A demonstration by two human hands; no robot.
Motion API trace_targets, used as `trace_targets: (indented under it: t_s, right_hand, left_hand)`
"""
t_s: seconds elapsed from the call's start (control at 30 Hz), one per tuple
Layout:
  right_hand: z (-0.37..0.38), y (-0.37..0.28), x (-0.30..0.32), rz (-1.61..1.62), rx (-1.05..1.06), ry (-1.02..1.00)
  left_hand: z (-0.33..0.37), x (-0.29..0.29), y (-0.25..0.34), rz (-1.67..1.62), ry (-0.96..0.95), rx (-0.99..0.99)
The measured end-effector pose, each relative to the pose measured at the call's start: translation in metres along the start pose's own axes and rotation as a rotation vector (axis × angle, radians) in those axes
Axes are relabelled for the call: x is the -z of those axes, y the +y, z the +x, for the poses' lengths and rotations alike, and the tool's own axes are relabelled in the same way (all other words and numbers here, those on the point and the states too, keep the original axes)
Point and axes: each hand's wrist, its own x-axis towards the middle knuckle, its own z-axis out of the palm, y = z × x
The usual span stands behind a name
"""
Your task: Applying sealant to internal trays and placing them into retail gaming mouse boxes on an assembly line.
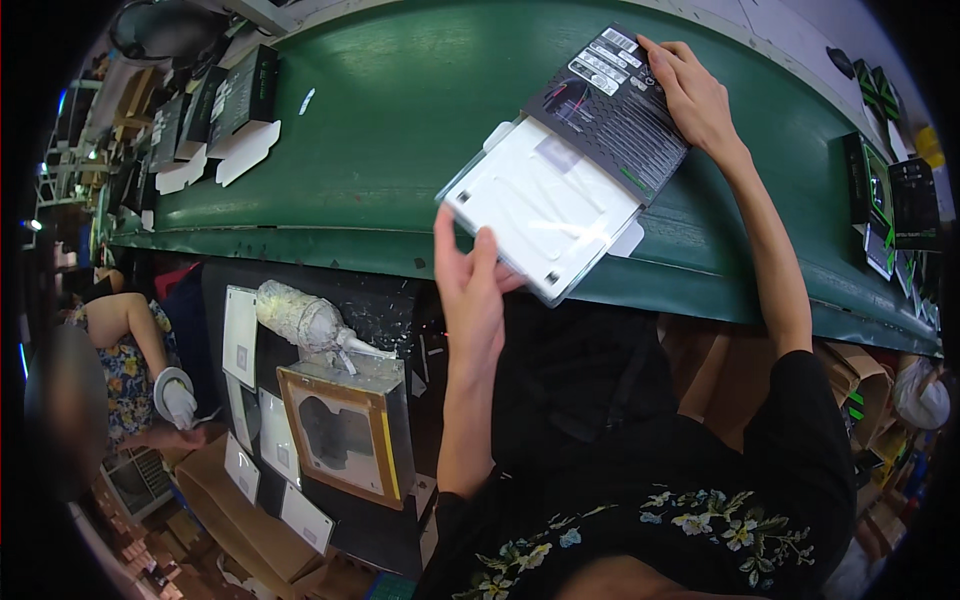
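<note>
A black printed cardboard box [625, 120] lies tilted over the green surface, its near end open. Half out of that end is a flat white panel-like piece [535, 205] with a glossy clear cover and small dark marks at its near corners. My left hand [470, 275] grips the near edge of the white piece, thumb on top and fingers around its left corner. The far right edge of the box is held by my right hand [695, 95], its fingers closed along that side. White flaps of the box stick out beside the white piece.
Several black boxes [245, 95] with open white flaps stand at the far left of the green conveyor belt [380, 120]. More dark boxes [870, 180] are at the right. Below left are a wrapped bottle [305, 315], a wooden-framed board [335, 430] and white panels. Another person's hand [180, 435] is farther left.
</note>
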Motion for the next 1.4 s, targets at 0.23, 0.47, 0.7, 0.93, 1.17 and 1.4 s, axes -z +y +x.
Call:
trace_targets:
  t_s: [0.23,0.47,0.7,0.93,1.17,1.4]
  right_hand:
    - [0.005,0.006,-0.009,0.023,-0.014,-0.022]
    - [0.021,0.036,-0.017,0.313,-0.026,0.097]
    - [0.053,0.104,0.099,1.423,0.112,-0.788]
    - [0.045,0.088,-0.020,0.954,-0.209,-0.505]
    - [0.013,0.118,-0.060,1.393,0.045,-0.467]
    - [0.029,0.006,-0.031,0.506,0.012,0.054]
  left_hand:
    - [0.062,-0.080,-0.029,-0.193,-0.161,0.172]
    - [0.087,-0.118,-0.059,-0.525,-0.316,0.112]
    - [0.057,-0.109,-0.023,1.160,-0.695,-0.723]
    - [0.106,-0.078,-0.080,1.238,-0.439,-0.979]
    - [0.115,-0.101,-0.090,1.410,-0.375,-0.951]
    - [0.115,-0.093,-0.091,1.431,-0.409,-0.865]
